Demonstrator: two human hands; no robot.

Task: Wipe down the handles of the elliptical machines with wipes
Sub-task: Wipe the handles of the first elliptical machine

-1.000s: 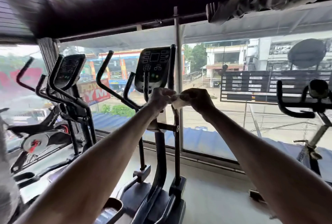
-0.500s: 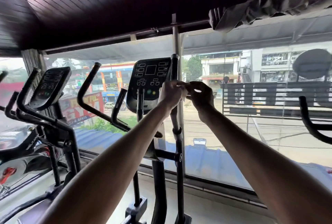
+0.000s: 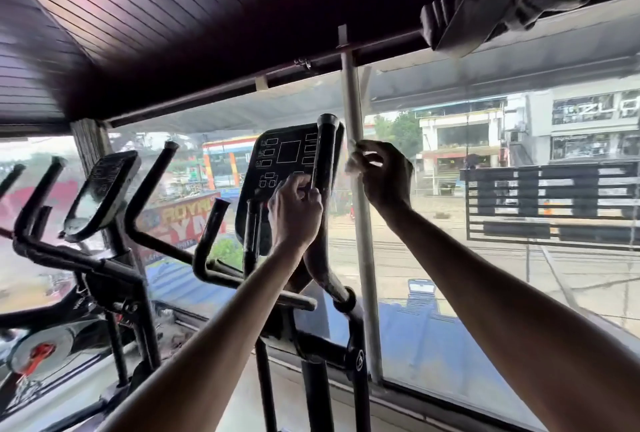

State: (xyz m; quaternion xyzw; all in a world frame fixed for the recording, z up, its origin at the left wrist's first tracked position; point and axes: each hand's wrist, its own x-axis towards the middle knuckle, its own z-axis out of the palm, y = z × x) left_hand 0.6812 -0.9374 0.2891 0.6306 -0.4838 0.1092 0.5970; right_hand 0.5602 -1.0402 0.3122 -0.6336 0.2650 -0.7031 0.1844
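Handle point(image 3: 325, 151) stands before the console point(image 3: 287, 158), my left hand point(image 3: 294, 213) fingers curled round it, my right hand point(image 3: 384, 177) fingers pinching the wipe point(image 3: 352, 162) just beside it; a slack pinch could drop the wipe mid-stroke.

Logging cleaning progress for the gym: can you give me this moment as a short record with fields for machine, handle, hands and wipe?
machine: elliptical, its console facing the person, window behind
handle: black upright handle, in front of the console's right edge
left hand: fingers curled against the handle's lower part; grip unclear
right hand: right of the handle, pinching a white wipe
wipe contact: appears off the handle
neighbour: second machine to the left
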